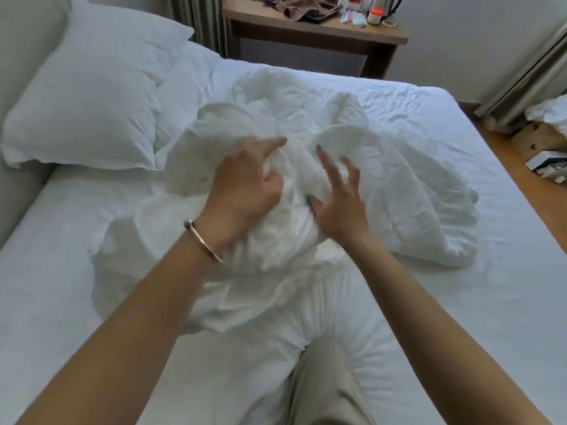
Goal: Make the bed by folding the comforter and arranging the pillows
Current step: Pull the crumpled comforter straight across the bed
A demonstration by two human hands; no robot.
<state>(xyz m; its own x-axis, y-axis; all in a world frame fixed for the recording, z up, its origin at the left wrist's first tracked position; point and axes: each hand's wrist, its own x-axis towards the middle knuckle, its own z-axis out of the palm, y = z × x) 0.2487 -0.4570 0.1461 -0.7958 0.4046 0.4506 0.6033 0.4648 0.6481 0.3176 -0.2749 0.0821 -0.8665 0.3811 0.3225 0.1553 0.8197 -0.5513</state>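
Note:
A crumpled white comforter (399, 191) lies bunched in the middle of the bed (506, 286). My left hand (245, 185), with a bracelet on the wrist, rests on the heap with fingers curled into the fabric and the index finger stretched out. My right hand (340, 204) hovers just beside it over the comforter, fingers spread apart and holding nothing. A white pillow (89, 96) leans at the head of the bed on the left, and a second pillow (184, 87) lies partly under it. My knee in beige trousers (325, 381) presses on the mattress.
A wooden nightstand (313, 38) cluttered with bottles and cloth stands beyond the bed's far side. Curtains (527, 75) hang at the right. Wooden floor at the right holds a cardboard box (543, 130) and small items. A padded headboard (18, 185) runs along the left.

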